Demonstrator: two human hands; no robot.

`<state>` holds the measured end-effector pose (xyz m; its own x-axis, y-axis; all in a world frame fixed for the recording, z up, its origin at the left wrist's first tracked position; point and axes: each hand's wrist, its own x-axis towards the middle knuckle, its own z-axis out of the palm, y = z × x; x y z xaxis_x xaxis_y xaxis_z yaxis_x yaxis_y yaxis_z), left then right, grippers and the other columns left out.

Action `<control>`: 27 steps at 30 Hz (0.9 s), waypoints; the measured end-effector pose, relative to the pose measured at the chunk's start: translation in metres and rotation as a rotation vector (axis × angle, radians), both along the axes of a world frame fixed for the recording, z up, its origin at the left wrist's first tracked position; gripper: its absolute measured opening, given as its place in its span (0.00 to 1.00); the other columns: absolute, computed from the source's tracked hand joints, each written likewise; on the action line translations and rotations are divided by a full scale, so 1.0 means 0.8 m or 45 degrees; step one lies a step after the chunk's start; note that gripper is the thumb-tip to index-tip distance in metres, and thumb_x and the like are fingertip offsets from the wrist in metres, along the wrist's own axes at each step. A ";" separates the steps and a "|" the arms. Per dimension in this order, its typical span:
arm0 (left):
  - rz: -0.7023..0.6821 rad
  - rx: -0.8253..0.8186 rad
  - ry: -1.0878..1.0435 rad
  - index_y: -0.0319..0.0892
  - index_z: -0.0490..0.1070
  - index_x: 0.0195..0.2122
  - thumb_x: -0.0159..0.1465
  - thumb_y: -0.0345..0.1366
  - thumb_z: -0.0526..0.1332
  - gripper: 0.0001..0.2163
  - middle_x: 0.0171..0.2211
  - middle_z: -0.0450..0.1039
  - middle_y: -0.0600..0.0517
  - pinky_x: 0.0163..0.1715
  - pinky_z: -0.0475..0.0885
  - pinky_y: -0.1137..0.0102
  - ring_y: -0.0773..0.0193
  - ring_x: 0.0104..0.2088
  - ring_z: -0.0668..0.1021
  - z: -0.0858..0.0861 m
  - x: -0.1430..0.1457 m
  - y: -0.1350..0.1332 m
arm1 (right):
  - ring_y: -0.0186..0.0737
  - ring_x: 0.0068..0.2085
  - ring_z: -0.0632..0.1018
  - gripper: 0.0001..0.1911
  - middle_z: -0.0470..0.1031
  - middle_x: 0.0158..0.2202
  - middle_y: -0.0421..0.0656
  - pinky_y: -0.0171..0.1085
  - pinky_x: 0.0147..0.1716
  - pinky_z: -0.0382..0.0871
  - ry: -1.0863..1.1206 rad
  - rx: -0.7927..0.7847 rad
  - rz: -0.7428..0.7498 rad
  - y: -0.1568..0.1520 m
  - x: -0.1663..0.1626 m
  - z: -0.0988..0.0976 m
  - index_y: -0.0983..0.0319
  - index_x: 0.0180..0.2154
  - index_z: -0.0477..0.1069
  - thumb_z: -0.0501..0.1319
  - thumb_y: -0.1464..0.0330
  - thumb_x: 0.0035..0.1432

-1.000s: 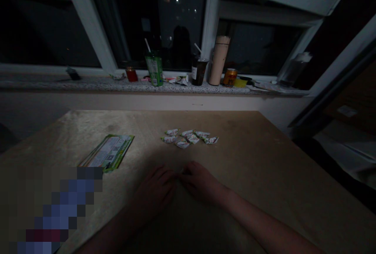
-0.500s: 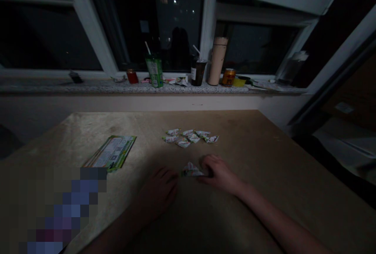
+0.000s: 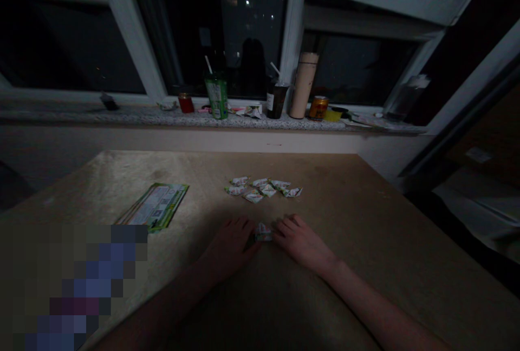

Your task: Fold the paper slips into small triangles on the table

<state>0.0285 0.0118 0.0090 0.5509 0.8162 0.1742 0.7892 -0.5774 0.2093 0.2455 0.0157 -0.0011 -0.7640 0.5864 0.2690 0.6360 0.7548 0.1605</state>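
On the brown table, a small folded paper boat [image 3: 262, 233] in printed white and green stands between my two hands. My left hand [image 3: 229, 245] has its thumb and fingers closed at the boat's left end. At the right end, my right hand [image 3: 300, 242] pinches the paper, its fingers curled. Both fingertips cover parts of the boat. Beyond them lie several similar folded paper pieces [image 3: 267, 190] in a loose cluster. A stack of printed green-and-white leaflets [image 3: 158, 207] rests to the left.
A blurred-out patch [image 3: 93, 280] covers the table's lower left. Along the windowsill [image 3: 244, 122] stand a green cup [image 3: 216, 96], a dark cup [image 3: 276, 101], a pink flask [image 3: 303, 85], an orange can [image 3: 318, 107] and a red jar [image 3: 186, 104].
My left hand has moved right and forward to the boat's left end. My right hand has shifted slightly; more of the boat's ends is now covered by fingers.
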 end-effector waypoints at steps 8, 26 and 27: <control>0.009 -0.055 -0.128 0.41 0.63 0.55 0.66 0.41 0.56 0.18 0.45 0.71 0.47 0.43 0.67 0.64 0.56 0.43 0.73 -0.013 -0.008 0.007 | 0.41 0.37 0.70 0.04 0.71 0.31 0.42 0.44 0.47 0.59 -0.018 0.249 0.081 -0.004 -0.005 0.003 0.61 0.32 0.70 0.59 0.73 0.60; -0.270 -0.187 -0.272 0.52 0.63 0.57 0.68 0.38 0.52 0.16 0.57 0.62 0.49 0.53 0.62 0.58 0.57 0.53 0.68 -0.008 -0.011 0.016 | 0.38 0.33 0.73 0.11 0.76 0.31 0.44 0.38 0.36 0.62 0.469 0.062 0.055 -0.001 0.000 0.010 0.62 0.35 0.72 0.53 0.67 0.65; -0.295 -0.211 -0.281 0.51 0.64 0.56 0.69 0.37 0.52 0.15 0.55 0.64 0.49 0.53 0.63 0.59 0.58 0.53 0.69 -0.006 -0.011 0.016 | 0.38 0.33 0.73 0.12 0.76 0.31 0.44 0.38 0.35 0.63 0.468 0.047 0.047 -0.001 0.000 0.010 0.62 0.35 0.72 0.53 0.66 0.65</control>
<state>0.0200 0.0242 0.0046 0.6885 0.7011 0.1852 0.5668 -0.6797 0.4656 0.2451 0.0149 0.0069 -0.6331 0.5452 0.5496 0.6287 0.7763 -0.0458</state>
